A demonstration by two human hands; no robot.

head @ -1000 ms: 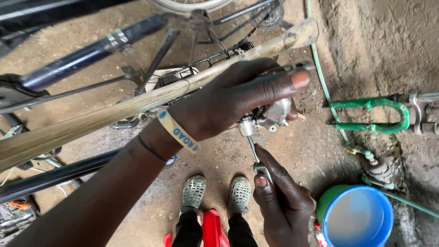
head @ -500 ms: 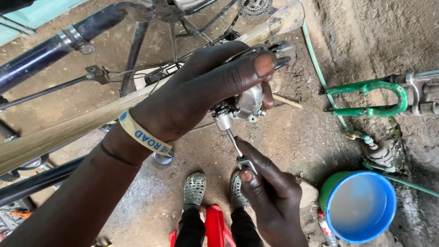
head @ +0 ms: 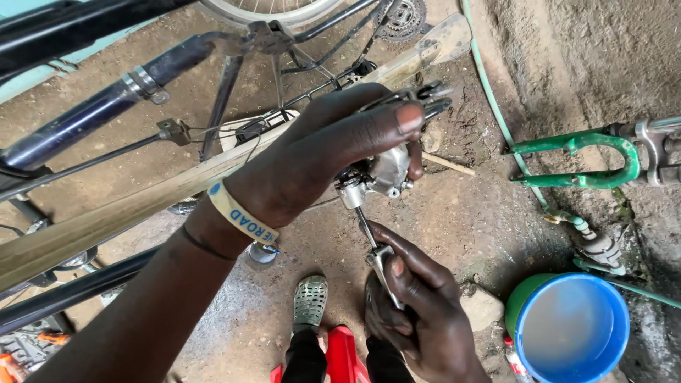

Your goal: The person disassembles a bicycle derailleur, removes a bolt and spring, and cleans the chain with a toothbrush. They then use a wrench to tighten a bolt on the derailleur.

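Left hand (head: 333,159) at frame centre, clamped over a silver brake part (head: 383,171) on the pale bicycle frame tube (head: 142,206). Right hand (head: 418,305) below it, fingers closed on a slim metal tool (head: 376,248) seated in the part's underside. Apparently mid-adjustment of a fastener; next likely needing a steady twist with the part held firm.

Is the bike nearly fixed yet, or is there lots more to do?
Not finished, it seems. In hand: the left hand grips a silver metal part on the bike frame, while the right hand works a thin tool into its underside. Whether anything is done already can't be told. Left: the tool is engaged, so that fitting looks unfinished.
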